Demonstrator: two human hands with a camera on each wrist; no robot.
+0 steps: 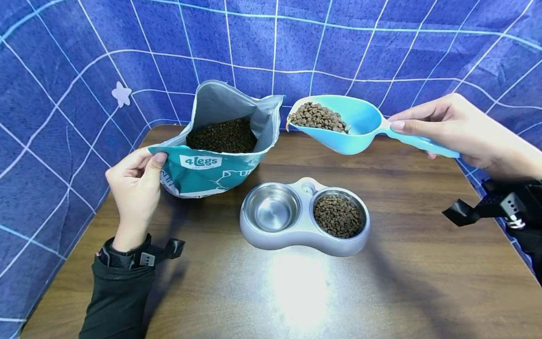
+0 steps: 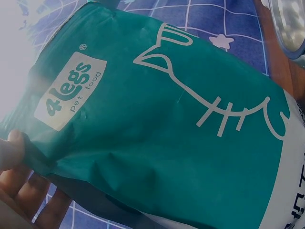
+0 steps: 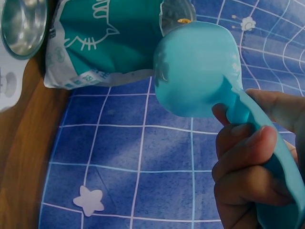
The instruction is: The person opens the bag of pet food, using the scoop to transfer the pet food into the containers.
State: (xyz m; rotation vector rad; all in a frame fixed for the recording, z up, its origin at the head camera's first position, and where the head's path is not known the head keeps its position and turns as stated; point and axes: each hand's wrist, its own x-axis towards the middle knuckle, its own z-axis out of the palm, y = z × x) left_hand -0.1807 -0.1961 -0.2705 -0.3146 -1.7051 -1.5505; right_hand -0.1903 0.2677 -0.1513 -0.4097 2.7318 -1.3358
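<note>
My left hand (image 1: 137, 183) pinches the left top edge of a teal pet food bag (image 1: 203, 172) between thumb and fingers. The bag's mouth gapes, and brown kibble (image 1: 224, 136) shows inside. On the right, my right hand (image 1: 444, 127) grips the handle of a light blue scoop (image 1: 360, 122). Kibble (image 1: 317, 117) is heaped toward the scoop's front end, which is raised beside the bag's opening. In the right wrist view, the underside of the scoop (image 3: 198, 71) shows, with fingers curled around its handle. The left wrist view shows the bag's printed front (image 2: 157, 119).
A grey double bowl stand (image 1: 305, 235) sits mid-table. Its left steel bowl (image 1: 273, 207) holds no kibble; the right bowl (image 1: 338, 216) holds a pile of it. Blue gridded cloth (image 1: 338, 47) covers the wall behind the wooden table (image 1: 211, 282).
</note>
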